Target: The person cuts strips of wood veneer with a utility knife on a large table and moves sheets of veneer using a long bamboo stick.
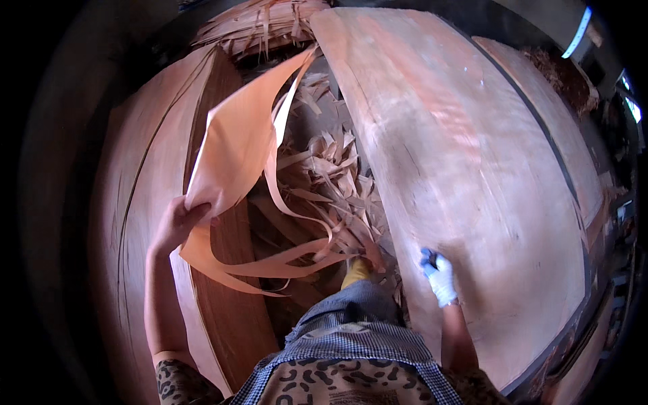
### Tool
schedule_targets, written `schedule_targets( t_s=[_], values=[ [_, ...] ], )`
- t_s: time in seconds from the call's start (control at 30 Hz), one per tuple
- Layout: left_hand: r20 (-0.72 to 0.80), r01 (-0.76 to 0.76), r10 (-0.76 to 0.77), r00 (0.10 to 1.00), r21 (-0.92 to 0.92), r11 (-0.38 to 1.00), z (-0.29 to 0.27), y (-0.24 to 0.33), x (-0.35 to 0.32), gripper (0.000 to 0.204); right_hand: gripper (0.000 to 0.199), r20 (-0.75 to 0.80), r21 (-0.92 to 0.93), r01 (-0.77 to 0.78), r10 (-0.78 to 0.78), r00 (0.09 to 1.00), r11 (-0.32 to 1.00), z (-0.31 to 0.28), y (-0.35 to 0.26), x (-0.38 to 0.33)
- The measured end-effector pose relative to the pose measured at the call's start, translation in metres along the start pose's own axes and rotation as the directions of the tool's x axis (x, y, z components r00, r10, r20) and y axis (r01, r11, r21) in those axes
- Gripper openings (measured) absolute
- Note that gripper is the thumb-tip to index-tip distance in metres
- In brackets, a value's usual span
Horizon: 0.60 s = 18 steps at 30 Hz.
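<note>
My bare left hand (179,221) is closed on the lower edge of a torn sheet of thin orange-brown wood veneer (236,145). The sheet rises to a point at the far end of the gap. Ragged ribbons of veneer (297,262) trail from it, curling toward my legs. My right hand (440,275), in a white glove with dark blue fingers, is over the near left part of a broad pale veneer stack (459,175). Its fingers look curled; whatever they may hold is too small and blurred to make out.
Another veneer stack (148,155) stands on the left. Between the stacks, a narrow gap holds loose veneer scraps (337,169) and my yellow-shod foot (358,271). A heap of veneer strips (263,27) lies at the far end. Another sheet stack (547,115) is at the far right.
</note>
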<state>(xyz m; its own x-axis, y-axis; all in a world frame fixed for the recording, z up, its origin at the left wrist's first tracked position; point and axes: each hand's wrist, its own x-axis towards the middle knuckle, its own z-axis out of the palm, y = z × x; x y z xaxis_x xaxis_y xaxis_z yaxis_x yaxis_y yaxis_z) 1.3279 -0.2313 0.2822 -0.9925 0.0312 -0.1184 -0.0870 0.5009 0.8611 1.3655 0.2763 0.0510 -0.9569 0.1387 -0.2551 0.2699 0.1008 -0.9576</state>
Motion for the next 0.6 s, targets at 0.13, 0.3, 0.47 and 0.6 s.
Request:
schedule_targets(
  t_s=[0.13, 0.3, 0.47, 0.6],
  values=[
    [0.126, -0.079, 0.078, 0.989, 0.003, 0.997, -0.018, 0.028, 0.079, 0.012, 0.026, 0.254, 0.151, 0.14, -0.175, 0.951, 0.979, 0.096, -0.046, 0.084],
    [0.252, -0.16, 0.177, 0.951, -0.088, 0.983, -0.043, 0.064, 0.185, 0.013, 0.037, 0.511, 0.071, 0.524, -0.482, 0.712, 0.849, 0.229, -0.166, 0.196],
    [0.114, -0.109, 0.141, 0.983, -0.248, 0.963, -0.103, 0.068, 0.266, 0.02, 0.051, 0.433, 0.08, 0.676, -0.637, 0.639, 0.733, 0.334, -0.246, 0.331],
    [-0.372, -0.259, 0.119, 0.92, -0.355, 0.898, -0.166, 0.049, 0.321, 0.034, 0.037, 0.282, -0.295, 0.636, -0.571, 0.771, 0.713, 0.378, -0.242, 0.451]
  ],
)
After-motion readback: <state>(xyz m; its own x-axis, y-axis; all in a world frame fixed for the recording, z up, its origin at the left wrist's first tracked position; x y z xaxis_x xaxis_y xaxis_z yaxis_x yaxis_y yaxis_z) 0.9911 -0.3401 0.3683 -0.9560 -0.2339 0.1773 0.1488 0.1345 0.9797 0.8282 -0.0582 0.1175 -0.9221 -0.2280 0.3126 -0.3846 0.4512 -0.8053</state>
